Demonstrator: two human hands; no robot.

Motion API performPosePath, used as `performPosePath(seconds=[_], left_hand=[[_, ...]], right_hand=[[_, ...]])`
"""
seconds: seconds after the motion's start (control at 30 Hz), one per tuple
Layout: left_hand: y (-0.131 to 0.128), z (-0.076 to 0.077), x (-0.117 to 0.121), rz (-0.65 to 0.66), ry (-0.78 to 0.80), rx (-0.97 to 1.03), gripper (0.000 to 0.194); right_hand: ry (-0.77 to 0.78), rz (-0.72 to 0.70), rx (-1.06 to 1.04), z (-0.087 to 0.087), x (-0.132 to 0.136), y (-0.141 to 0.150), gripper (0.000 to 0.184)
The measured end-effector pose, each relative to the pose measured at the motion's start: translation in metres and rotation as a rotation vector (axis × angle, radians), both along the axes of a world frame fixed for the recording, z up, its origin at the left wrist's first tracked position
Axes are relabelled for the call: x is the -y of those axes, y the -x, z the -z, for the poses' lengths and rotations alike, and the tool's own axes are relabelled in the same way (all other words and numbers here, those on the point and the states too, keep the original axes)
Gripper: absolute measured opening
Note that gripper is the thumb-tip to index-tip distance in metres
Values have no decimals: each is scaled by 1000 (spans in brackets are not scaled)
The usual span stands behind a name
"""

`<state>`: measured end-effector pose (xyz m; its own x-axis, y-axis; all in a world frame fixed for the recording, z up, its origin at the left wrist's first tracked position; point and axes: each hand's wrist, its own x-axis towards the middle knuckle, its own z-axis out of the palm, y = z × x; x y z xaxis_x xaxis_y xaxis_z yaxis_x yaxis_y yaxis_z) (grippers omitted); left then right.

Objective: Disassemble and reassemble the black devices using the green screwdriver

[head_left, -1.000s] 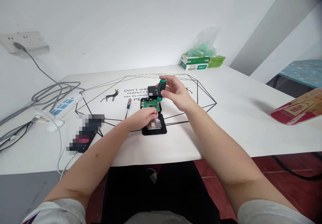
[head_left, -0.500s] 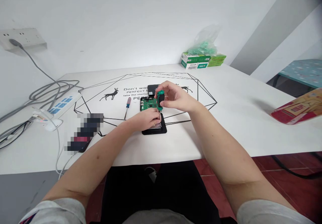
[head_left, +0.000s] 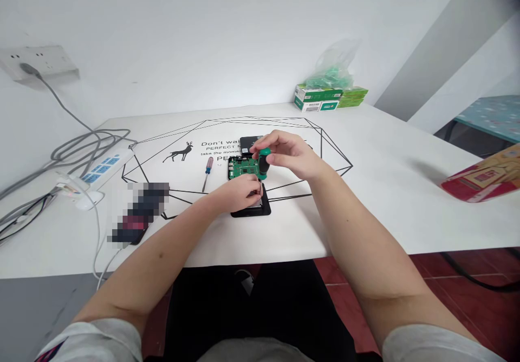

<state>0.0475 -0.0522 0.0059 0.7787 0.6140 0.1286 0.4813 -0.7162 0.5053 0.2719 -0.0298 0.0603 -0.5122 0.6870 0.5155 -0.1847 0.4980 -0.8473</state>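
Observation:
My right hand [head_left: 290, 153] has its thumb and fingers loosely around the green and black handle of a screwdriver [head_left: 264, 164], which stands upright. Its shaft runs down beside the fingertips of my left hand [head_left: 242, 193]. Those left fingers are pressed together low over an opened black device casing [head_left: 266, 208]; what they pinch is hidden. Just behind them lies a green circuit board [head_left: 241, 168] in a black frame. A black cover-like piece [head_left: 249, 144] with a small white label sits beyond the board, partly behind my right hand.
Left of the board lies a second screwdriver [head_left: 207, 173] with a red and blue handle. A blurred-out phone [head_left: 140, 215], a power strip [head_left: 103, 169] and coiled cables [head_left: 87, 142] are at left. Green boxes [head_left: 319, 97] stand at the back; a red-yellow package [head_left: 479, 178] is at right.
My right hand's fingers have loosened and shifted slightly around the screwdriver handle. My left hand stays at the casing. The whole view has shifted a little.

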Motion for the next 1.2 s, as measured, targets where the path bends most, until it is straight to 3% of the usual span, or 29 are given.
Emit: performPosePath(seconds=[0.1,0.3,0.5,0.63,0.77,1.07,1.2], left_hand=[[0,0,0,-2,0,1,13],[3,0,-1,20,-14,22,14],[18,-3,-11,-70,-153,-3,23],[27,-5,-18,-105,-275,-95,25],[30,-4,-20,-114,-299,-138,27],[31,-5,-20,-140,-326,-172,25],[32,-5,-20,-180,-329,-197,24]], right_hand=[[43,-2,-46,-1,1,0,21],[58,33,-102,-2,1,9,38],[71,58,-120,3,-1,18,47],[67,116,-126,7,-4,15,36],[79,125,-150,12,-9,12,26],[95,60,-183,13,-5,21,48],[127,60,-180,12,-2,23,48]])
